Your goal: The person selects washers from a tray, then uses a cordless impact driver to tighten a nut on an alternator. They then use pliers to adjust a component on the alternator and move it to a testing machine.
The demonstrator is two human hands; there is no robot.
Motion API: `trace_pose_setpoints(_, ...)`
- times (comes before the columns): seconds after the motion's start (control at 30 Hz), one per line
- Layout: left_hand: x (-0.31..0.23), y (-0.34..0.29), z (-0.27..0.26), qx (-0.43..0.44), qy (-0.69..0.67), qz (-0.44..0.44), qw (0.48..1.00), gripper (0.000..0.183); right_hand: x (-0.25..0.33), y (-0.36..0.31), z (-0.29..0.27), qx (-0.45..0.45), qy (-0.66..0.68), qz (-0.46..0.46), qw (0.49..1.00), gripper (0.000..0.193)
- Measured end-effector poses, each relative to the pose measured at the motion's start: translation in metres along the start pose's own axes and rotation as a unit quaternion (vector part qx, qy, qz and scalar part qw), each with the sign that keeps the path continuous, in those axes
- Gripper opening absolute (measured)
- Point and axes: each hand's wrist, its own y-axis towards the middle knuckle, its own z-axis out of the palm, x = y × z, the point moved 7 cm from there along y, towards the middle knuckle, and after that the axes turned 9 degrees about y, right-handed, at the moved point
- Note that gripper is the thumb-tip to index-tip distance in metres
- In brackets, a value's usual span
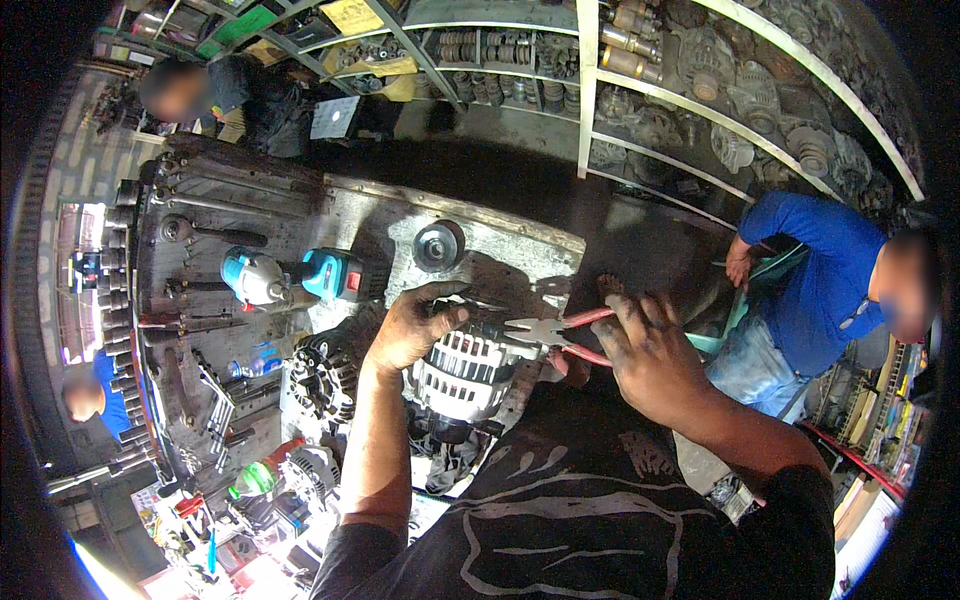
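A silver alternator (462, 370) with slotted vents stands at the bench edge, close against my body. My left hand (415, 325) is closed at its upper end, with thumb and fingers curled around the edge. A dark piece lies by those fingertips, too shadowed to make out. In my right hand (650, 350) I hold pliers (540, 331) with red handles; the handles are spread. The pliers' metal jaws point left, at the alternator's upper right side. Whether they touch it I cannot tell. Beyond the alternator, a round grooved pulley (438, 246) rests on the bench.
A teal cordless impact wrench (300, 277) lies left of the pulley on the worn bench (520, 240). Wrenches and a ratchet (205, 233) lie farther left. Another alternator (318, 382) sits beside my left forearm. A person in blue (815, 280) is at the right; shelves of parts stand behind.
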Motion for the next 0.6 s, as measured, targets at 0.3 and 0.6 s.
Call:
trace_pose_setpoints(0.3, 0.005, 0.002, 0.008, -0.020, -0.013, -0.009, 1.000, 0.058, 0.029, 0.014, -0.006, -0.004, -0.053, -0.026, 0.998, 0.049)
trace_pose_setpoints(0.6, -0.010, -0.001, 0.010, -0.083, 0.077, 0.012, 0.994, 0.043, 0.031, 0.031, -0.007, 0.164, -0.012, 0.032, 0.986, 0.065)
